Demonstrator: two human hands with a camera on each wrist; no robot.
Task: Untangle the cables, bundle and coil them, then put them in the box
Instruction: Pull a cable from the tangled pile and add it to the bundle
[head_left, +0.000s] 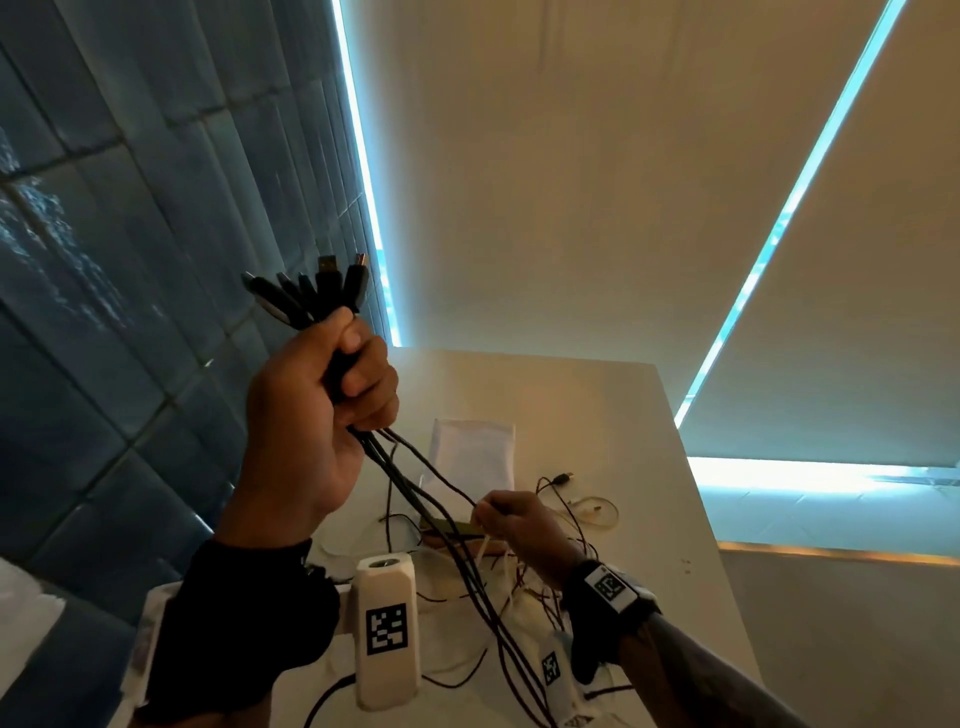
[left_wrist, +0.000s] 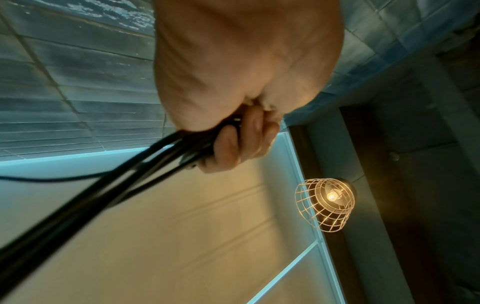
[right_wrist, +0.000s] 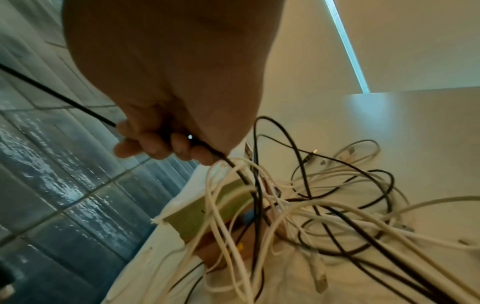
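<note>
My left hand (head_left: 353, 379) is raised and grips a bundle of black cables (head_left: 415, 488) in its fist; their plug ends (head_left: 317, 291) stick out above it. The left wrist view shows the same fist (left_wrist: 233, 142) curled round the black cables (left_wrist: 109, 183). Lower down, my right hand (head_left: 496, 514) pinches one thin black strand running from the bundle; in the right wrist view its fingers (right_wrist: 155, 146) curl round that strand (right_wrist: 64, 100). A tangle of white and black cables (right_wrist: 324, 205) lies on the white table (head_left: 649, 415). An open box (right_wrist: 192, 218) with a greenish wall sits under the strands.
A white padded pouch (head_left: 475, 452) lies on the table beyond the box. Loose white cable loops (head_left: 597, 512) rest to the right of my right hand. A blue tiled wall (head_left: 130, 260) stands to the left. A caged lamp (left_wrist: 324, 203) hangs overhead.
</note>
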